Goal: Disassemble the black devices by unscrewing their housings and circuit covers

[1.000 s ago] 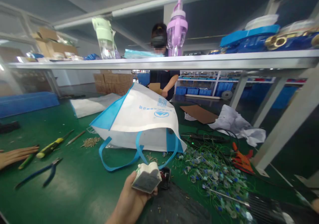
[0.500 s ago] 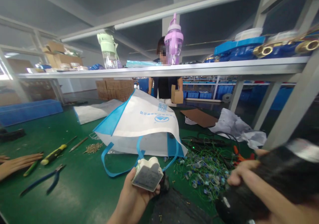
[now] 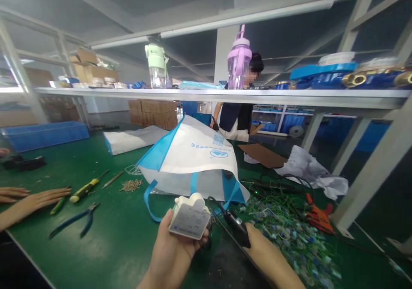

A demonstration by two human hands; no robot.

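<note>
The white module (image 3: 189, 220), grey face marked and turned toward the wearer, lobed edge uppermost, is held slightly tilted in front of the bag's (image 3: 193, 152) open mouth. The black tool (image 3: 238, 229) slants, held before the bag's right end.

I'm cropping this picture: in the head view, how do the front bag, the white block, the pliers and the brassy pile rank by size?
1. Front bag
2. White block and pliers: unsure; the pliers spread longer, but the block is bulkier and seems nearer the camera.
3. Brassy pile
</note>
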